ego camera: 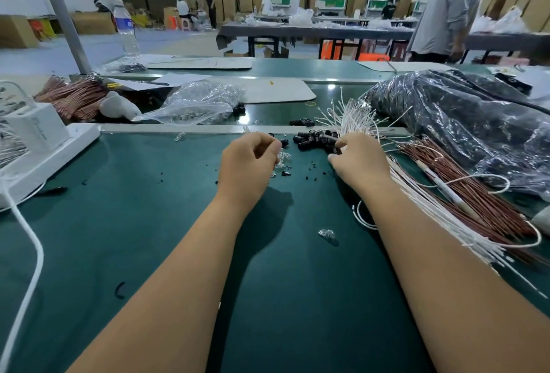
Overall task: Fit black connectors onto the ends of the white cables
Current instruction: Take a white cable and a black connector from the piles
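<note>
left hand [247, 161]: fingers curled, pinching a small black plastic connector [284, 143]
loose pile of black connectors [315, 140]: far edge of green tabletop [148, 223]
right hand [358, 161]: pinching white cable [330, 137]
white cable bundle [431, 212]: right edge

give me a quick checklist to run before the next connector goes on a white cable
1. Connector in left hand: the fingers are curled around something small, but what it is cannot be made out. Cannot tell.
2. Cable end in right hand: the fingers pinch at the white cables; whether a single cable is held is hidden. Cannot tell.
3. Connector supply: a pile of black connectors lies between the hands. Ok.
4. Cables sorted: the white cables lie against the brown wires. Not ok.
5. Work surface: black bits are scattered on the green mat. Not ok.
</note>
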A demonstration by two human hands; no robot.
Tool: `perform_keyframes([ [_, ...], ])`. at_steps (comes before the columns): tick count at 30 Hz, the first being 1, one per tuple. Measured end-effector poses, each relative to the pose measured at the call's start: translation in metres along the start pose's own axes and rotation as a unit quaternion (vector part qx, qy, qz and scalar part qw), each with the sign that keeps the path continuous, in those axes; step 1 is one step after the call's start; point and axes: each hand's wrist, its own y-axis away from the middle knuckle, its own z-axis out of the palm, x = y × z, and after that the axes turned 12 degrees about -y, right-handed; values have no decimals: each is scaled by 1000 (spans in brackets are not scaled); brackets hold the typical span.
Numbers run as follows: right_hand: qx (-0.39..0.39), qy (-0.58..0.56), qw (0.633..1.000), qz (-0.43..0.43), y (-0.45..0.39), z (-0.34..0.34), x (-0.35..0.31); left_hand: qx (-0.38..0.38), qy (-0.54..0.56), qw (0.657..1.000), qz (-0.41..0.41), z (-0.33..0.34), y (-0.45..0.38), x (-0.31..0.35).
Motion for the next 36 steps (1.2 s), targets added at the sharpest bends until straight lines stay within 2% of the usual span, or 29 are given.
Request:
perform_keyframes([
  [7,25,67,997,6,0,4,-1,-12,-12,1000,4,3,2,0],
  [10,46,46,997,-33,4,-2,-4,-20,-3,1000,-2,3,2,1],
  [12,75,-32,993,-86,9,-8,-13,-35,22,999,-12,4,2,6],
  [14,85,-157,976,-128,19,-7,-28,-67,98,992,-40,7,1,13],
  [15,73,-218,965,-129,25,-2,-36,-84,141,985,-53,9,2,17],
  [18,8,-369,928,-46,45,20,-49,-95,209,971,-73,9,3,19],
  [22,-47,-383,921,-54,51,25,-46,-71,208,971,-94,4,1,10],
  [26,-127,-466,875,-10,49,18,-43,-51,112,989,-77,7,-2,0],
  [28,-107,-441,891,4,45,16,-39,-45,89,993,-67,7,-2,-3],
  [31,-42,-369,928,-26,42,15,-29,-42,94,993,-62,5,-1,-3],
  [36,-1,-342,938,-56,36,14,-19,-30,71,996,-38,6,0,-1],
])
